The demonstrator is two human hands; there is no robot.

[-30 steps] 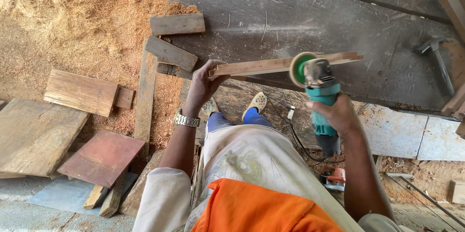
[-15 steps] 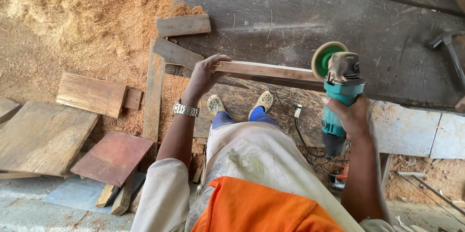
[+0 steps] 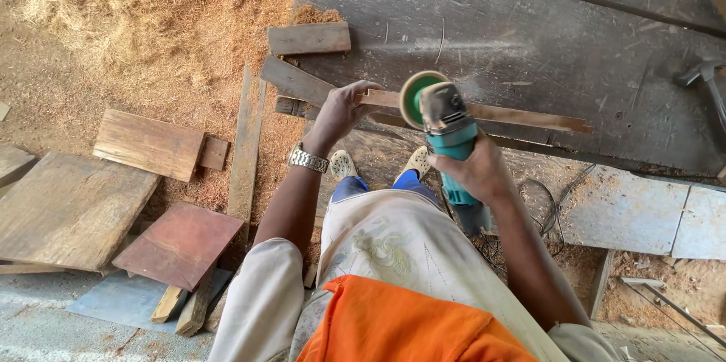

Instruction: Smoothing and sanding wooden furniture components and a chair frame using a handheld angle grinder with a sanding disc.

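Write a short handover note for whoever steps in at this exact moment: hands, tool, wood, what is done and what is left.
Left hand: grips one end of the thin wooden strip, holding it on the dark workbench.
Right hand: wrapped around the teal grinder, its green disc at the strip close to the left hand.
Done: cannot tell how much of the strip is sanded.
Left: the strip's long stretch toward the right appears unworked. Mind the cable below the bench edge and the fingers close to the disc.

Two hands are in view: the left hand (image 3: 342,112) and the right hand (image 3: 470,169). One angle grinder (image 3: 446,135), one thin wooden strip (image 3: 522,116), one wristwatch (image 3: 308,158) and one hammer (image 3: 707,78) are present. Two shoes (image 3: 342,164) show below the bench edge.
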